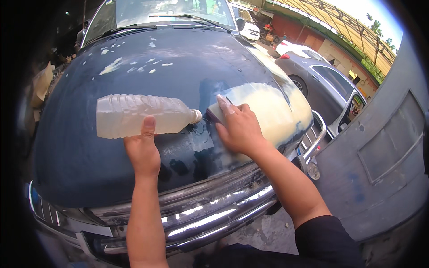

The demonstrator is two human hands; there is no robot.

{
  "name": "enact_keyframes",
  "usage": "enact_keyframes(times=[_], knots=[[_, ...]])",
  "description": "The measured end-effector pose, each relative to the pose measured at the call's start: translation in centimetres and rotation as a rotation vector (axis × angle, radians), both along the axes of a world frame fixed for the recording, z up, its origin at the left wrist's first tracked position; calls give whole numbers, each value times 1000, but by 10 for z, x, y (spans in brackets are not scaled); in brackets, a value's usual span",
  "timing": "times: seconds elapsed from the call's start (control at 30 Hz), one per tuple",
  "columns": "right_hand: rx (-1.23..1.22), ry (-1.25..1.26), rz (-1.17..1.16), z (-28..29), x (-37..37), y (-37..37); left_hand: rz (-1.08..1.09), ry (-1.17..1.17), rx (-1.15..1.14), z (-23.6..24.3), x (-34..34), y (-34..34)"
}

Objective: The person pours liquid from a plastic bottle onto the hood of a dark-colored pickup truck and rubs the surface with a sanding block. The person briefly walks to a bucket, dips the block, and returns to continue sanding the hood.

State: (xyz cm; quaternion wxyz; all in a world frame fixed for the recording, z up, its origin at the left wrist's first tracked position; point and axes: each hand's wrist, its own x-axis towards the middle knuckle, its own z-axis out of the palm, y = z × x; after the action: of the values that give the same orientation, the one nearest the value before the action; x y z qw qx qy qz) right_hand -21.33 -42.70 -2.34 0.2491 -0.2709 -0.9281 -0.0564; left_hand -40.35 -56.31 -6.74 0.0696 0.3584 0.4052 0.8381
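Observation:
My left hand [143,152] is closed round a clear plastic bottle [134,115] of cloudy liquid, tipped on its side over the dark car hood [147,174]. Its white cap [196,116] points right, and a thin trickle seems to leave it beside my other hand. Fingers bent, my right hand [241,127] presses a sanding block [216,113] with a dark underside onto the hood. That block lies at the left edge of a large cream filler patch [263,107]. Wet streaks and drops mark the paint below the bottle cap.
Small cream spots [111,66] dot the hood's far left, below the windshield [161,13] and wipers. A chrome bumper [214,223] runs along the near side. To the right stand a grey panel [380,152] and a grey car [321,80].

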Motion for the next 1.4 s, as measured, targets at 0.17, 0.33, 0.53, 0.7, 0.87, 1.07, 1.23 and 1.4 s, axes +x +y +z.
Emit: enact_keyframes(times=[0.17, 0.33, 0.53, 0.7, 0.87, 1.07, 1.23, 1.4], knots=[[-1, 12, 90, -12, 14, -31, -38, 0, 8, 1, -5, -7], [77, -25, 145, -24, 40, -66, -34, -14, 47, -1, -5, -6], [39, -82, -45, -2, -10, 3, -72, 13, 15, -3, -7, -5], [102, -35, 167, -30, 42, -71, -70, -20, 43, -4, -8, -7], [-5, -65, -40, 0, 0, 3, -70, 12, 38, -2, -4, -2], [50, -56, 202, -24, 37, -48, -25, 9, 47, -6, -12, -5], [9, -99, 255, -11, 45, -37, -46, -21, 40, -3, -6, -3], [11, -110, 226, 0, 11, -3, -32, -22, 62, -5, -9, -4]])
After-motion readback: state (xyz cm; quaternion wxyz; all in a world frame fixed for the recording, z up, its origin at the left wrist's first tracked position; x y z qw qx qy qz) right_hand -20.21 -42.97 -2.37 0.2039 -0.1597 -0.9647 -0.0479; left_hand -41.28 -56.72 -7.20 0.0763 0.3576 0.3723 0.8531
